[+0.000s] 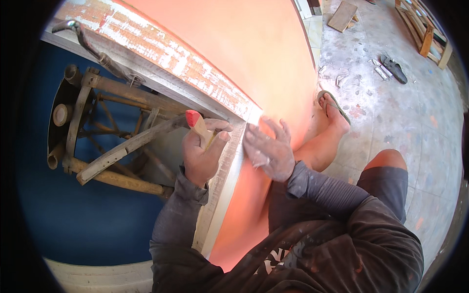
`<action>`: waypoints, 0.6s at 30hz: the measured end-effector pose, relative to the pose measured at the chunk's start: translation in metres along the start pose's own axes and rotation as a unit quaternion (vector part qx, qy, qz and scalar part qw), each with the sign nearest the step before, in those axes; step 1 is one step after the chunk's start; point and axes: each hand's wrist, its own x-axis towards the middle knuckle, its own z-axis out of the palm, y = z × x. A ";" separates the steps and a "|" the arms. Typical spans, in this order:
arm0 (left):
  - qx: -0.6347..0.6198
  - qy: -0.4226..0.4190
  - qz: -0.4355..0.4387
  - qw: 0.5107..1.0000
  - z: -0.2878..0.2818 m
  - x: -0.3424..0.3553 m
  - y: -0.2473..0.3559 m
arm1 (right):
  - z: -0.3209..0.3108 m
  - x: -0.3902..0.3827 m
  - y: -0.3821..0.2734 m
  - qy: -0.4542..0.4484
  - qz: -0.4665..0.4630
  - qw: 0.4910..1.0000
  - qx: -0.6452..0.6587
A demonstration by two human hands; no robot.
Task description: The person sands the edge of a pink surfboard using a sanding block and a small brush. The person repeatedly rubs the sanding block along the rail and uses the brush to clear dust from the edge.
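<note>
My left hand (204, 158) is closed around a paintbrush (196, 124); its pale wooden handle with a red end sticks up past my thumb, and the bristle end is hidden. That hand is at the pale wooden frame (207, 222) along the opening. Beside it, my right hand (271, 151) lies with its fingers stretched out over the whitish corner where the frame meets the orange wall (244, 44). Pale dust coats its fingers. A whitish patch shows under the heel of this hand, and I cannot tell what it is.
A curved metal handle (88, 46) juts from the frame at upper left. Bamboo and wood scaffolding (132, 141) stands beyond the opening, before a blue surface. On the dusty tiled floor (361, 107) lie a dark sandal (393, 69), a wooden piece (343, 16) and a wooden rack (426, 39).
</note>
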 end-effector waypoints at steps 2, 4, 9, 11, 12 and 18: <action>-0.029 0.014 -0.005 0.999 0.001 -0.003 0.000 | 0.000 -0.012 -0.020 -0.030 -0.040 0.997 0.063; -0.046 0.017 -0.010 0.999 0.004 0.000 0.000 | 0.000 -0.018 -0.017 -0.050 -0.079 0.995 0.039; 0.009 0.001 0.014 1.000 0.002 0.001 0.001 | -0.003 0.002 0.018 0.010 -0.012 1.000 -0.004; 0.008 0.000 0.010 1.000 0.000 -0.001 -0.001 | -0.003 0.002 0.007 0.021 0.037 0.999 -0.006; 0.007 -0.003 0.011 1.000 -0.001 0.000 -0.001 | 0.000 -0.004 -0.002 0.002 0.003 1.000 0.020; -0.027 0.014 -0.009 0.999 0.004 -0.002 0.004 | 0.007 -0.017 0.003 -0.006 -0.122 0.992 0.021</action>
